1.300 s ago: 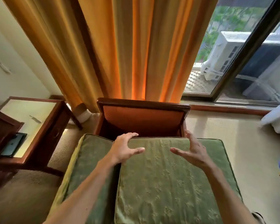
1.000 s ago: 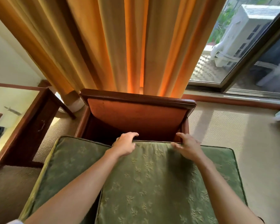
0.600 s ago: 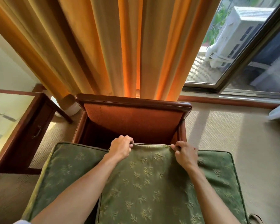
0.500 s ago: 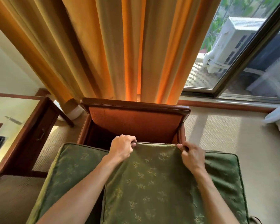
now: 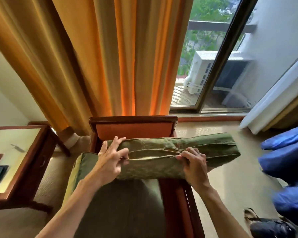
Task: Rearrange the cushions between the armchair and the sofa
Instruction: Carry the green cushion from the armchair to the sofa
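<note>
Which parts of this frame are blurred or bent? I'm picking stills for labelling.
Head view: blue objects at the right edge are motion-smeared; both hands and the green cushion are only slightly soft; the wide lens bows the window frame and orange curtain; backlight glows through the curtain.

Left hand (image 5: 110, 158), right hand (image 5: 193, 162) clenched

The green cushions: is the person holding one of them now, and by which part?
Yes. The left hand and right hand grip the upper green cushion along its piped edge seam.
</note>
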`<action>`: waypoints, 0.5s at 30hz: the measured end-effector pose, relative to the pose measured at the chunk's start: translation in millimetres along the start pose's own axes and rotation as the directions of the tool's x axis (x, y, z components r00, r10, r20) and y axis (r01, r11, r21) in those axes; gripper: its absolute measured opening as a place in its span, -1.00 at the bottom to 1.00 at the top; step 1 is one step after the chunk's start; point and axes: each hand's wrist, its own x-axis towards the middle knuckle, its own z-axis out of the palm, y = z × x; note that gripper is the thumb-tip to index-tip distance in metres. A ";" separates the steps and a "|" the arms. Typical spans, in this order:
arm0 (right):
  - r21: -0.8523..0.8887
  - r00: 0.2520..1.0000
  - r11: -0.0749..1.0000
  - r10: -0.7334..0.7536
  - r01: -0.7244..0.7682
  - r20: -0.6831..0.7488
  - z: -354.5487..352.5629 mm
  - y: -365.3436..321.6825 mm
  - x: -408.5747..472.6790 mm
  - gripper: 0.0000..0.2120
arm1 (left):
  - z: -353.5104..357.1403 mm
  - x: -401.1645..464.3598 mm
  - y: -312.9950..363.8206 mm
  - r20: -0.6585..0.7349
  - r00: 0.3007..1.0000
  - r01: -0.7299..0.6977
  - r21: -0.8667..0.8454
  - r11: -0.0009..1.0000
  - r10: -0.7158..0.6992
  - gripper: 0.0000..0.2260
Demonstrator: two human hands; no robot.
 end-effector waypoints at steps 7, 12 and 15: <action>-0.069 0.995 0.997 0.023 -0.016 0.096 -0.9 -14.5 14.3 -0.81 | 8.0 -1.5 9.7 0.098 0.975 0.181 0.187 0.965 -0.202 0.03; -0.168 0.917 0.958 -0.159 0.233 0.366 8.2 -59.5 38.2 -0.24 | 27.2 38.2 58.1 0.097 0.935 0.300 0.293 0.908 -0.340 0.19; -0.150 0.792 0.929 -0.196 0.339 0.578 23.7 -78.9 50.2 -0.02 | 42.4 44.6 75.1 0.156 0.967 0.115 0.436 0.892 -0.201 0.04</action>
